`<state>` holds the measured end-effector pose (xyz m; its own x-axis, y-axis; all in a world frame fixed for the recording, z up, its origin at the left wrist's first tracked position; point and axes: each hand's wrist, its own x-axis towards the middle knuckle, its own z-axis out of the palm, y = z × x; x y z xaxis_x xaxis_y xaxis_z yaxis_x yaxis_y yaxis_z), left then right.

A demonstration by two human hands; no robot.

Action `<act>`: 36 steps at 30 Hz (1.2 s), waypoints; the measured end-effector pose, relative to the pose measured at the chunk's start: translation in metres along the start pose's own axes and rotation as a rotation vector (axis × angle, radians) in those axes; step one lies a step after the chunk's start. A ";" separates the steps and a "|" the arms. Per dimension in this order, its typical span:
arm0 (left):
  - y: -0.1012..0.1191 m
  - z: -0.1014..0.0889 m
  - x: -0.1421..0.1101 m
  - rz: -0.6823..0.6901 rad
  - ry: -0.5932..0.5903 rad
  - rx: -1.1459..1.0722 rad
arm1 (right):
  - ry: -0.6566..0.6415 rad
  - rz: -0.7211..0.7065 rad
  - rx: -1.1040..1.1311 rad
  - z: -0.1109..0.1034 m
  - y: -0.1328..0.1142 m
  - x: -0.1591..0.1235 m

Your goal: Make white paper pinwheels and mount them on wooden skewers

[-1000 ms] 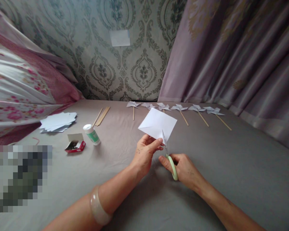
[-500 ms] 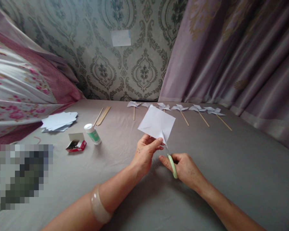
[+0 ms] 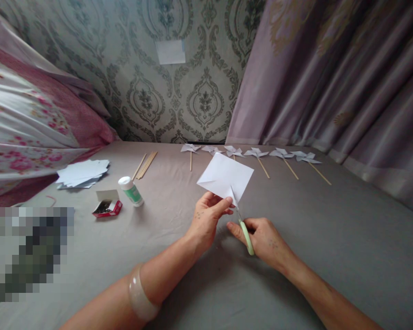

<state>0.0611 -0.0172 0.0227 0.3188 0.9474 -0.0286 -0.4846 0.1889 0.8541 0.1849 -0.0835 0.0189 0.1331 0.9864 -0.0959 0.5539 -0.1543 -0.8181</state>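
Observation:
My left hand [image 3: 208,217] pinches the near corner of a white paper square [image 3: 223,176], holding it up above the grey sheet. My right hand [image 3: 263,238] grips green-handled scissors [image 3: 245,231], whose blades reach into the paper's lower corner beside my left thumb. Both hands are closed around what they hold. A pale bangle sits on my left forearm.
A row of finished paper pinwheels on sticks [image 3: 258,158] lies along the far edge. Loose wooden sticks [image 3: 145,165], a white glue bottle [image 3: 131,190], a small red box [image 3: 106,206] and a stack of white paper squares [image 3: 82,173] lie to the left. A floral quilt [image 3: 27,133] rises at far left, curtains at right.
The scissors have closed a little further into the paper's corner. The paper shifted only slightly, and both hands stayed almost where they were.

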 end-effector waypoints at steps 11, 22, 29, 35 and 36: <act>0.000 0.000 0.000 -0.006 0.011 -0.021 | 0.056 -0.018 -0.019 0.001 0.005 0.001; 0.001 0.000 0.000 -0.021 0.013 -0.027 | 0.061 -0.002 -0.042 0.001 0.002 0.000; -0.002 -0.001 0.001 -0.032 0.018 -0.034 | 0.067 -0.003 -0.039 0.003 0.003 0.002; -0.003 -0.003 0.003 -0.030 0.029 -0.035 | -0.059 -0.006 -0.106 -0.002 0.000 -0.001; -0.002 -0.005 0.005 -0.029 0.039 -0.044 | -0.101 -0.026 -0.127 -0.004 -0.001 -0.002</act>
<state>0.0599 -0.0121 0.0181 0.3015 0.9506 -0.0743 -0.5115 0.2271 0.8287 0.1870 -0.0851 0.0220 0.0377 0.9899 -0.1370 0.6567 -0.1279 -0.7432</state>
